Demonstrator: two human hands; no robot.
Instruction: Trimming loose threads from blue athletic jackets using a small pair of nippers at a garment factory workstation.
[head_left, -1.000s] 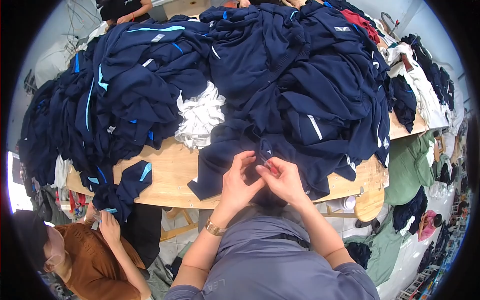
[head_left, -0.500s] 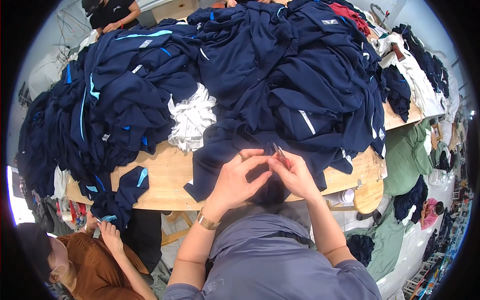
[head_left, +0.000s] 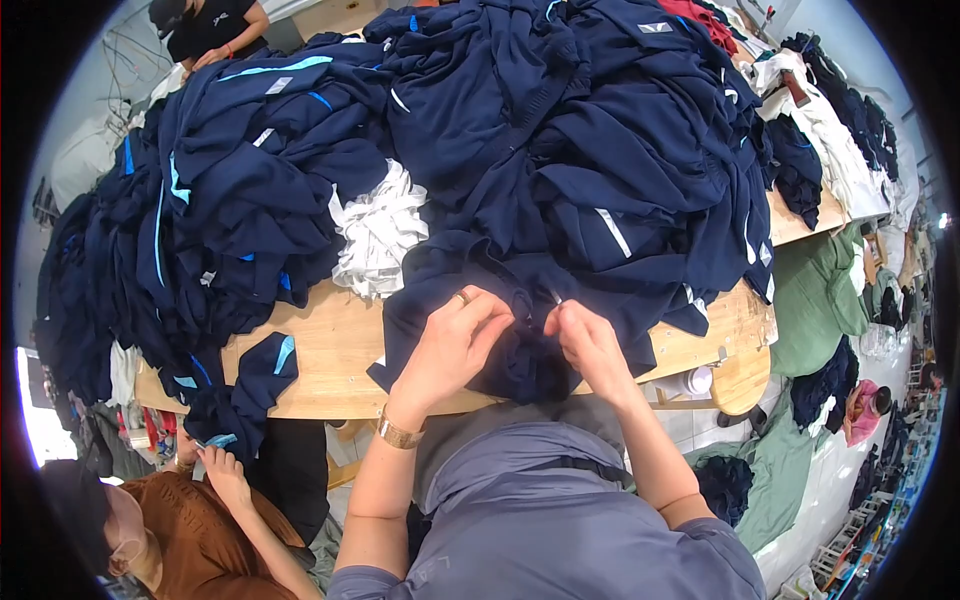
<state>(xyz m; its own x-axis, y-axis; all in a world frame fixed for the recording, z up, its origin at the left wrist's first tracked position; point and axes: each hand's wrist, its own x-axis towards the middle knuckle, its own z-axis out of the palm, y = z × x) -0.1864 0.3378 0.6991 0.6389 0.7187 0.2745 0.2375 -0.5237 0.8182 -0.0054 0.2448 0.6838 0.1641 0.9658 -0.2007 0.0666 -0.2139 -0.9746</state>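
Note:
A dark navy garment (head_left: pixel 425 272) lies bunched at the table's front edge, below both my hands. My left hand (head_left: pixel 462 335) is closed in a pinch above its left part; whatever its fingertips hold is too small to make out. My right hand (head_left: pixel 590 348) is wrapped round small thread snips (head_left: pixel 558 297), with only their metal tip showing now. The tip points away from me over the cloth. A gap separates the two hands, with folds of the garment showing between them.
Large heaps of navy garments (head_left: pixel 640 150) cover the wooden table (head_left: pixel 330 370). A bundle of white strips (head_left: pixel 380 235) sits left of my hands. At the lower left a co-worker in a brown top (head_left: pixel 215 530) handles navy cloth. A white cup (head_left: pixel 697 380) stands at the right.
My hands have drawn apart, the left moving slightly left. The right hand has turned, so the snips' red handle no longer shows. The left fingers have closed into a tighter pinch.

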